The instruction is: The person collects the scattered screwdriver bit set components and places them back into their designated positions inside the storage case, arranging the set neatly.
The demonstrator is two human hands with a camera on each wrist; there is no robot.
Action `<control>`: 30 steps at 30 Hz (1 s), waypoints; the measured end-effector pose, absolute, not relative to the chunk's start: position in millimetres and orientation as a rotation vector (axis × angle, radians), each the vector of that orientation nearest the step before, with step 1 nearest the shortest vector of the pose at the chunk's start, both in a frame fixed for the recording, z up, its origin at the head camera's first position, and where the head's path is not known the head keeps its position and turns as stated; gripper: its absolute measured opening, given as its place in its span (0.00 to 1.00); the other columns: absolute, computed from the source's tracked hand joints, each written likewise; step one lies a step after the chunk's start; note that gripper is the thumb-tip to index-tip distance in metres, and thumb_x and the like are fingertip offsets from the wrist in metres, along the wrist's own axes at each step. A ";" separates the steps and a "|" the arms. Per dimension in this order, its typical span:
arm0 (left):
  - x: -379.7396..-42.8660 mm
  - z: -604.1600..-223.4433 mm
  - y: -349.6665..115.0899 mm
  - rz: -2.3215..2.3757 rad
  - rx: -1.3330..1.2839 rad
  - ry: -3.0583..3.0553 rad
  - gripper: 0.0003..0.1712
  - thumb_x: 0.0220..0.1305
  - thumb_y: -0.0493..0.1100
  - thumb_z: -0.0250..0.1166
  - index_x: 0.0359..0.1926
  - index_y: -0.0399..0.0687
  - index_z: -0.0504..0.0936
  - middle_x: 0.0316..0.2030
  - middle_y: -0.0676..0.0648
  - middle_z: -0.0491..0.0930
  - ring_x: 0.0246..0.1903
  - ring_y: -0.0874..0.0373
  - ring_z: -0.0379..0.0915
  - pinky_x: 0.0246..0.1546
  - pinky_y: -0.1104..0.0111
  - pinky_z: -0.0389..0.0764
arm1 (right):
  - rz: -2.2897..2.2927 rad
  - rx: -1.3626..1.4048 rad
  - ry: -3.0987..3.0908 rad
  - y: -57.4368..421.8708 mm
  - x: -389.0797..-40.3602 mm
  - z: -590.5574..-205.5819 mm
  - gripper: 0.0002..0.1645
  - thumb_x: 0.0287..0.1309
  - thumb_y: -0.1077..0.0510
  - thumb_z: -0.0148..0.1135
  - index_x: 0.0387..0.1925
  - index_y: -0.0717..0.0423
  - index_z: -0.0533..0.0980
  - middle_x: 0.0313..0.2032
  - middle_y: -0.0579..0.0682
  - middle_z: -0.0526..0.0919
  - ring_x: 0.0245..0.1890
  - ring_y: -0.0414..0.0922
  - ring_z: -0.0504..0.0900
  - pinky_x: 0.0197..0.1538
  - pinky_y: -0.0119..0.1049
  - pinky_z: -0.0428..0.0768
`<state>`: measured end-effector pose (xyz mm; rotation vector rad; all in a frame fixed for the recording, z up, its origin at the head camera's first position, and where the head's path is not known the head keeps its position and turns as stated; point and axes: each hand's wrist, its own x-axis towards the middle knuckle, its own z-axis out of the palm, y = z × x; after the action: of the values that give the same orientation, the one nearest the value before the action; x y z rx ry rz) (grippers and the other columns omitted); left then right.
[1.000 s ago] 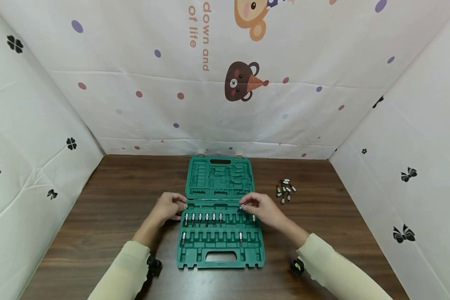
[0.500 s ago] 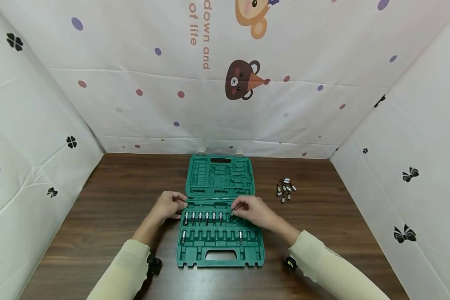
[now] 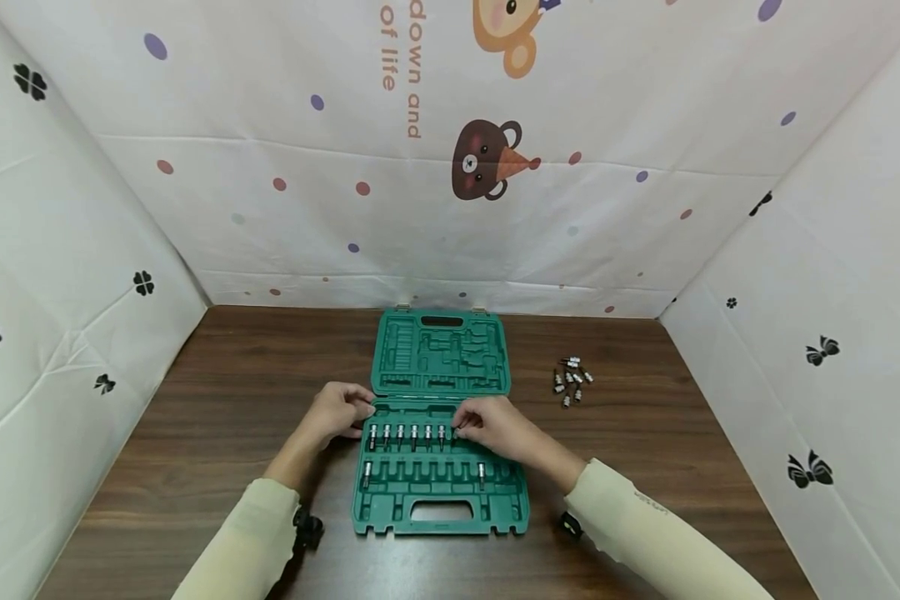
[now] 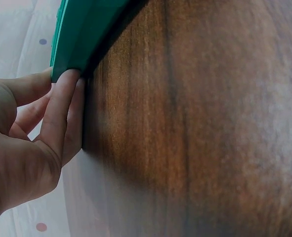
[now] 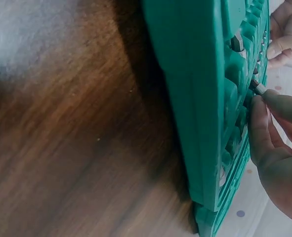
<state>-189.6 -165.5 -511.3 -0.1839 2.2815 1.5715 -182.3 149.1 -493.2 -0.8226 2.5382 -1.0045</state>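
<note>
The left hand (image 3: 341, 408) pinches the green tool case (image 3: 487, 512) by its left edge, beside six seated bit sockets (image 3: 414, 437). Just right of these, the right hand (image 3: 492, 422) pinches another bit socket (image 5: 258, 87); loose bits (image 3: 569, 377) lie toward the table's (image 3: 255, 367) far right corner.

The right hand (image 3: 495, 425) has brought its bit (image 5: 259, 89) leftward, near the row of bits (image 3: 414, 433).
</note>
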 end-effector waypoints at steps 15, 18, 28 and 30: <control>-190.0 -510.3 -164.9 1.569 -0.179 2.284 0.12 0.72 0.33 0.64 0.54 0.35 0.84 0.44 0.38 0.83 0.38 0.52 0.82 0.32 0.60 0.90 | -0.814 -0.847 2.709 135.6 -180.1 -490.7 0.08 0.63 0.60 0.73 0.44 0.54 0.84 0.40 0.46 0.82 0.39 0.39 0.80 0.41 0.32 0.83; -190.3 -509.8 -164.5 1.562 -0.191 2.288 0.12 0.73 0.33 0.63 0.54 0.36 0.84 0.45 0.38 0.83 0.40 0.51 0.83 0.33 0.60 0.90 | -0.776 -0.834 2.739 134.1 -180.9 -490.1 0.12 0.62 0.58 0.74 0.47 0.54 0.84 0.43 0.47 0.81 0.42 0.41 0.80 0.44 0.36 0.83; -191.3 -510.8 -163.1 1.550 -0.192 2.289 0.12 0.73 0.33 0.63 0.54 0.37 0.84 0.46 0.38 0.83 0.44 0.50 0.83 0.35 0.60 0.90 | -0.688 -0.871 2.712 131.0 -190.5 -490.8 0.14 0.62 0.58 0.74 0.49 0.54 0.85 0.44 0.48 0.82 0.43 0.44 0.80 0.46 0.40 0.83; -191.4 -510.8 -162.8 1.553 -0.206 2.290 0.12 0.72 0.33 0.63 0.54 0.38 0.84 0.46 0.39 0.84 0.44 0.50 0.83 0.35 0.60 0.90 | -0.691 -0.874 2.705 131.3 -192.9 -492.3 0.13 0.62 0.58 0.73 0.48 0.53 0.85 0.43 0.47 0.82 0.43 0.43 0.80 0.45 0.40 0.83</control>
<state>-191.4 -162.8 -510.8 -0.2059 2.2905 1.5530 -192.9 131.3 -492.3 -0.8739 2.7049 -0.6910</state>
